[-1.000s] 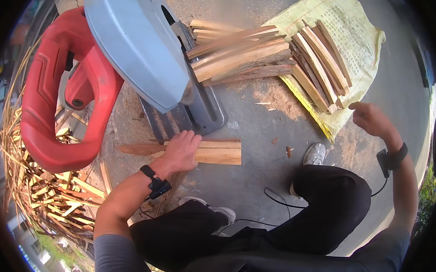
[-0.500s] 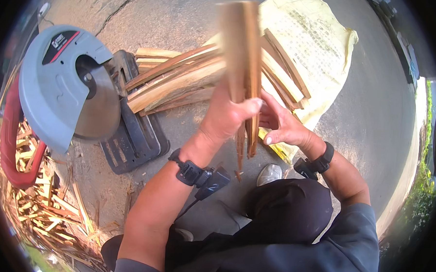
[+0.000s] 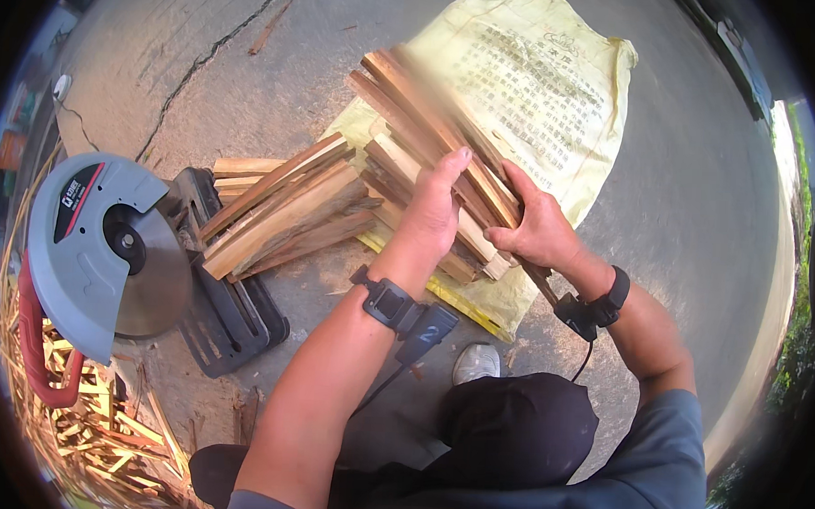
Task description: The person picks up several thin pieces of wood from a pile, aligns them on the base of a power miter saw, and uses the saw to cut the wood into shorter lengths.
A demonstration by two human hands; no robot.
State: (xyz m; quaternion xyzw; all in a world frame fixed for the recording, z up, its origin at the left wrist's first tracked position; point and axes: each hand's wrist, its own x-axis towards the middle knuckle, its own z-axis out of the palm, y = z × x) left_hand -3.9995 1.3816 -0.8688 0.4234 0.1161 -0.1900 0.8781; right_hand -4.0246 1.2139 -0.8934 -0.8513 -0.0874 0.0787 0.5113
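Several long wooden strips (image 3: 423,108) are held between my two hands, tilted with their far ends toward the upper left. My left hand (image 3: 434,210) grips them from the left side, its thumb lying along the top. From the right, my right hand (image 3: 543,229) closes round their near part, its fingers on the far side. More cut wood pieces (image 3: 389,158) lie under the bundle, on a pale yellow woven sack (image 3: 569,98). How far my left fingers reach beneath the strips is hidden.
At the left stands a cut-off saw with a grey guard (image 3: 89,250), round blade (image 3: 165,280), red handle (image 3: 46,371) and black base (image 3: 232,324). A stack of split wood (image 3: 291,218) lies beside its base. Wood offcuts (image 3: 99,437) are heaped at the lower left.
The strips were upright in my hands and are now lowered and tilted over the sack. My right hand has come onto them. The whole view has shifted too.
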